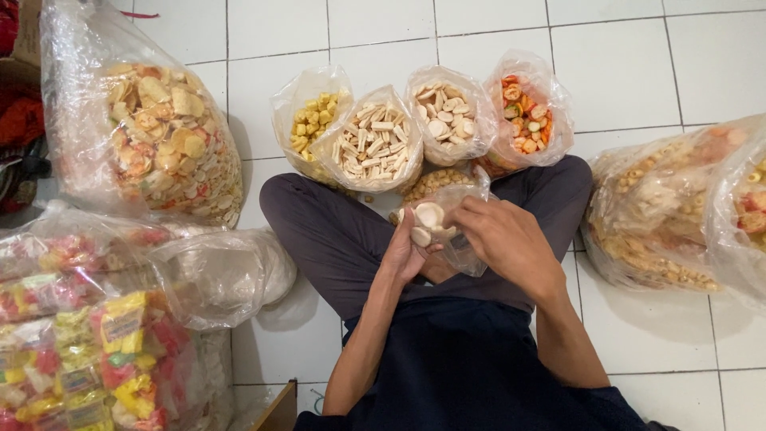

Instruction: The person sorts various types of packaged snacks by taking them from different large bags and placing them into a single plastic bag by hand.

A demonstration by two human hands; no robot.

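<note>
My left hand (404, 254) cups pale round crackers (428, 221), held just above lap. My right hand (504, 239) pinches small clear bag (456, 209) open, touching crackers' right side, mouth facing left.

Single head-worn view, looking steeply down from close above the seated person's crossed legs (335, 231); white tiled floor (622, 64) extends beyond them, the lap filling the lower centre.
</note>
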